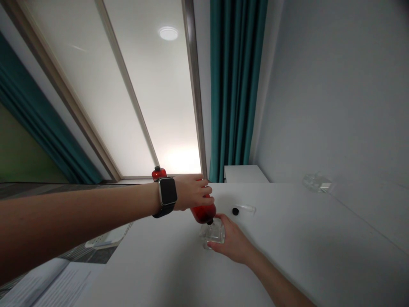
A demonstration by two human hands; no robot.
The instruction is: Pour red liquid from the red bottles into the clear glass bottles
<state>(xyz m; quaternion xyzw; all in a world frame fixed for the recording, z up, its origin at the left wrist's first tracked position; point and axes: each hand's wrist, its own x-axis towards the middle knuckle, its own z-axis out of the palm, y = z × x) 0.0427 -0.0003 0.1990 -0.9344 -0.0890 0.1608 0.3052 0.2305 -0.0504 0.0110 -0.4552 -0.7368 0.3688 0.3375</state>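
My left hand [193,192], with a black watch on its wrist, is closed around a red bottle [203,214]. The bottle is tilted so its dark narrow end points down at a clear glass container [213,233]. That end meets or hovers just over the container's top; which of the two I cannot tell. From the right, my right hand [233,241] grips the container by its sides on the white table [153,264]. Whether liquid is flowing cannot be made out. Just beyond my right hand lies a clear tube [247,209] beside a round black cap [235,211].
A second red bottle [159,172] with a dark top shows behind my left wrist. Another clear glass object [316,182] is at the right, by the wall. An open book [57,283] lies at lower left, near a white chair [110,238]. A white cabinet [244,173] stands beyond the table.
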